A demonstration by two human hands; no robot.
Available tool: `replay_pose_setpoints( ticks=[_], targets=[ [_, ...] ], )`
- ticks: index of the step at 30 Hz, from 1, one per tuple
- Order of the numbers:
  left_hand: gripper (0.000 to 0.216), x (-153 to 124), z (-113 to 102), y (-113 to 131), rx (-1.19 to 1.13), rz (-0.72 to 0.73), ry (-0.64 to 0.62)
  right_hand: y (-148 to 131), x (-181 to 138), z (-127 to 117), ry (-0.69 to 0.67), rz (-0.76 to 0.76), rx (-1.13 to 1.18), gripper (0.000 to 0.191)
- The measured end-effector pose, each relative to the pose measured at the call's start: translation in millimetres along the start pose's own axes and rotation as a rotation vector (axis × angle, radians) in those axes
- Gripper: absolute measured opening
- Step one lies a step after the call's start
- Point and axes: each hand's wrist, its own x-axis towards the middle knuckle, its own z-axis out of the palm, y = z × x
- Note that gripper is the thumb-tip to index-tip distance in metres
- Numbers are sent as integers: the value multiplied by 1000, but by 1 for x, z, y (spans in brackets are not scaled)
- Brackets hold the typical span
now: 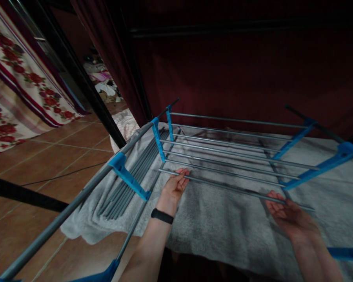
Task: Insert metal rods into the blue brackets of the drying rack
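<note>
A grey metal rod (223, 187) lies across under a drying rack's blue plastic brackets (317, 169). My left hand (175, 187), with a black band on the wrist, has its fingers curled round the rod's left end. My right hand (285, 211) is palm up beneath the rod's right part, fingers closing on it. Several more grey rods (232, 150) are set between the left bracket (159, 140) and the right brackets. The rack stands over a grey fluffy blanket (223, 227).
A bundle of loose grey rods (129, 184) lies on the blanket at the left. The rack's long grey side tube (76, 199) runs diagonally to the lower left. Dark red curtains hang behind; a flowered cloth (17, 78) hangs at the left over the tiled floor (47, 156).
</note>
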Motion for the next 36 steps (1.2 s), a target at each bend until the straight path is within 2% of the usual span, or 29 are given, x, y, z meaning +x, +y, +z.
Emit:
replay_pose_setpoints(
  ticks=[5, 11, 21, 27, 30, 32, 33, 34, 36],
  targets=[
    [23, -2, 3, -5, 21, -2, -14, 7, -4, 4, -40, -27, -33, 30],
    [20, -7, 7, -11, 69, -27, -48, 21, -11, 11, -106, 23, -32, 29],
    [20, -12, 12, -27, 185, -86, -145, 64, -27, 26, -237, 64, -70, 20],
    [9, -18, 13, -46, 409, -137, -236, 76, -24, 26, -252, 37, -49, 14],
    [9, -25, 15, -60, 600, -146, -355, 77, -20, 24, -265, 8, -46, 13],
    [11, -30, 17, -70, 789, -80, -446, 77, -18, 22, -262, -1, -44, 14],
    [12, -33, 19, -74, 904, 6, -477, 77, -18, 22, -260, -1, -41, 14],
    [14, -36, 20, -77, 1028, 137, -498, 77, -18, 22, -261, -1, -40, 14],
    [18, -43, 21, -82, 1286, 501, -527, 78, -18, 22, -269, 0, -39, 14]
  ],
)
